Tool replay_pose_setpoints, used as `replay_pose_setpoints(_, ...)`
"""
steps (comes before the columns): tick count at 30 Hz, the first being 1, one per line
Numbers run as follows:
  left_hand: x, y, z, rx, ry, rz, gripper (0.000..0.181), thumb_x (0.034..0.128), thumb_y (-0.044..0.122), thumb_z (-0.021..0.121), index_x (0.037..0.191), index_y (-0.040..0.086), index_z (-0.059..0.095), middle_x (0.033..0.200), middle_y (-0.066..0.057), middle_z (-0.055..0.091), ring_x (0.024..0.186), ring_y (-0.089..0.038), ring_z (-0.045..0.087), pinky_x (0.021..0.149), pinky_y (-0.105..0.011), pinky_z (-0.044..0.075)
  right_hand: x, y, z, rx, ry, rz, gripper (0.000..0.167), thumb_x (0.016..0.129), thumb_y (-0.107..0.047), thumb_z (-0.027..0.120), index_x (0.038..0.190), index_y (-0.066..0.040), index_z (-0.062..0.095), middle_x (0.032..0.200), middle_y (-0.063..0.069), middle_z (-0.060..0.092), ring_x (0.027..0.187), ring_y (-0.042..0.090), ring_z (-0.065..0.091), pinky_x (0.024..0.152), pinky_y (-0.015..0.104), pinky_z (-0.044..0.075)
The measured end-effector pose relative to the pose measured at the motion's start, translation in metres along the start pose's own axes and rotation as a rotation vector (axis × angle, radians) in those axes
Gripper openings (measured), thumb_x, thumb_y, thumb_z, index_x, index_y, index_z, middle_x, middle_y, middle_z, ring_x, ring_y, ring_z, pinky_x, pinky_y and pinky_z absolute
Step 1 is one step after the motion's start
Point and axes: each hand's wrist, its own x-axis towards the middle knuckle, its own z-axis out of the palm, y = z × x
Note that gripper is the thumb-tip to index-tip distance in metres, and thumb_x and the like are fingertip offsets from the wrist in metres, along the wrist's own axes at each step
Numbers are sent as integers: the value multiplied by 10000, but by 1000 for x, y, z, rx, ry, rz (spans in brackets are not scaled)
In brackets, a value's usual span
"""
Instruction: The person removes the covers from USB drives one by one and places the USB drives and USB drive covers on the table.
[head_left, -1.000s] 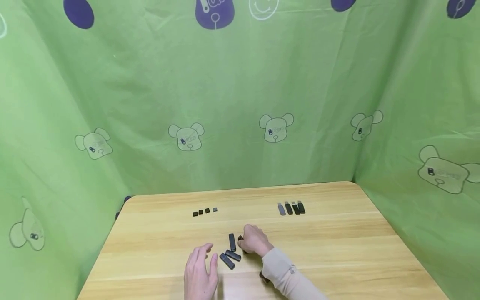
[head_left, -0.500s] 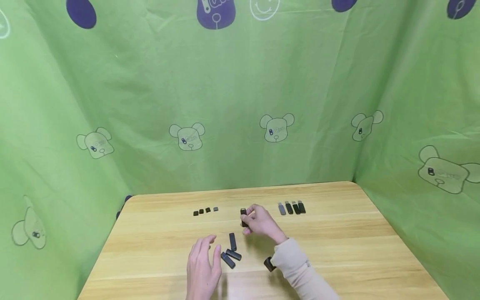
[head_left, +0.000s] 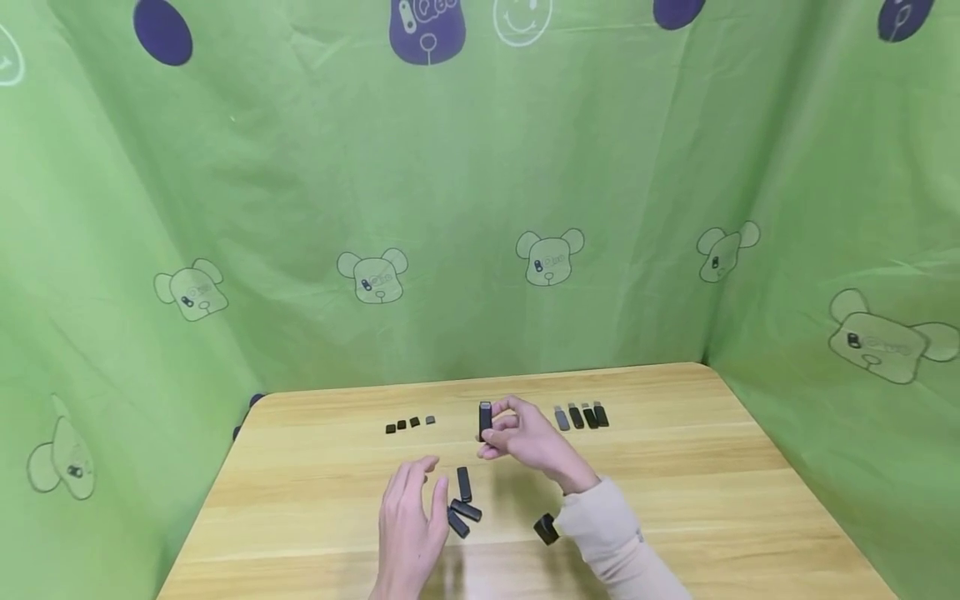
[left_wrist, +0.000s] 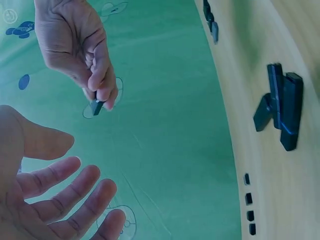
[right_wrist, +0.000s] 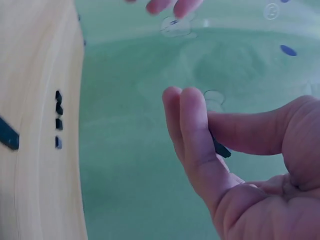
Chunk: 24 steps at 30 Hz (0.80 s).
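In the head view my right hand (head_left: 534,440) pinches a dark USB flash drive (head_left: 485,421) between thumb and fingers, held upright above the table. Most of that drive (right_wrist: 221,149) is hidden behind the fingers in the right wrist view. My left hand (head_left: 411,525) hovers over the table with thumb and fingers spread apart, holding nothing; the left wrist view shows its palm side (left_wrist: 20,190). Beside the left hand lie three dark USB flash drives: one apart-looking drive (head_left: 464,483), a slanted one (head_left: 467,510), and one (head_left: 457,523) partly behind the thumb.
Several small caps (head_left: 402,424) form a row at the back left of the wooden table (head_left: 300,500). Uncapped USB drives (head_left: 576,416) lie side by side at the back right. A black device (head_left: 546,528) is at the right sleeve. Green curtains (head_left: 450,167) enclose the table.
My right hand has lifted a USB drive from beside the pile, moving it up and away, and now holds it upright. The left hand has shifted slightly right, its fingers still spread.
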Motion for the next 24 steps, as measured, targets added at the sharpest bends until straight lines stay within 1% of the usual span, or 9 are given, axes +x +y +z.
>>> replay_pose_setpoints(2, 2, 2, 0, -19, 3, 8, 249, 886, 91, 738, 1130, 87, 689, 1025, -43, 729, 938, -174, 672, 825, -371, 555, -4, -2, 0, 23, -42, -5, 345, 967, -2, 616, 1255, 41, 432, 960, 150, 689, 859, 281, 770, 854, 366, 624)
replay_pose_setpoints(6, 7, 9, 1, -69, 9, 32, 239, 890, 95, 739, 1123, 91, 690, 1032, -46, 726, 918, -160, 660, 798, -331, 555, -12, -6, 2, 65, -104, -15, 443, 945, 2, 634, 1330, 16, 416, 1044, 226, 673, 881, 285, 769, 855, 377, 625)
replay_pose_setpoints(10, 12, 15, 2, -108, 33, 89, 275, 868, 153, 783, 1122, 94, 696, 1059, -34, 717, 956, -153, 652, 812, -329, 561, -19, -11, 6, 67, -130, -38, 499, 947, -4, 635, 1394, -19, 415, 1049, 202, 689, 856, 251, 764, 818, 406, 634)
replay_pose_setpoints(13, 15, 18, 3, -127, 50, 128, 333, 834, 213, 827, 1121, 96, 702, 1089, -30, 709, 1001, -150, 638, 838, -348, 558, -23, -14, 9, 40, -137, -63, 431, 971, -56, 632, 1362, -26, 452, 1022, 199, 717, 822, 226, 749, 776, 407, 637)
replay_pose_setpoints(14, 16, 19, 3, -129, 53, 134, 350, 822, 231, 839, 1116, 97, 703, 1096, -31, 707, 1010, -150, 633, 841, -350, 555, -24, -14, 11, 29, -140, -74, 403, 980, -82, 631, 1343, -23, 466, 1015, 219, 723, 809, 213, 741, 760, 401, 637)
replay_pose_setpoints(18, 17, 21, 5, -115, 76, 132, 377, 772, 270, 876, 1063, 98, 710, 1079, -35, 703, 991, -141, 621, 819, -329, 542, -28, -16, 17, -2, -156, -119, 337, 1003, -146, 620, 1287, -14, 497, 1006, 274, 725, 788, 183, 718, 717, 367, 633)
replay_pose_setpoints(20, 16, 21, 7, -108, 92, 133, 346, 760, 256, 883, 1016, 100, 709, 1055, -34, 702, 978, -143, 623, 810, -330, 540, -30, -16, 21, -6, -162, -136, 310, 1008, -153, 615, 1266, -16, 510, 996, 268, 732, 786, 172, 718, 709, 369, 633)
replay_pose_setpoints(22, 16, 21, 8, -115, 98, 134, 295, 776, 221, 870, 988, 102, 703, 1039, -25, 698, 977, -143, 624, 822, -331, 543, -31, -16, 23, -4, -173, -147, 283, 1011, -152, 612, 1245, -19, 524, 983, 244, 741, 786, 166, 719, 702, 374, 633)
replay_pose_setpoints(24, 15, 21, 9, -125, 104, 151, 242, 795, 152, 838, 983, 93, 699, 1031, -24, 694, 977, -154, 627, 829, -334, 546, -32, -16, 26, 1, -183, -144, 269, 1011, -161, 614, 1230, -27, 533, 967, 220, 750, 791, 162, 721, 691, 382, 633)
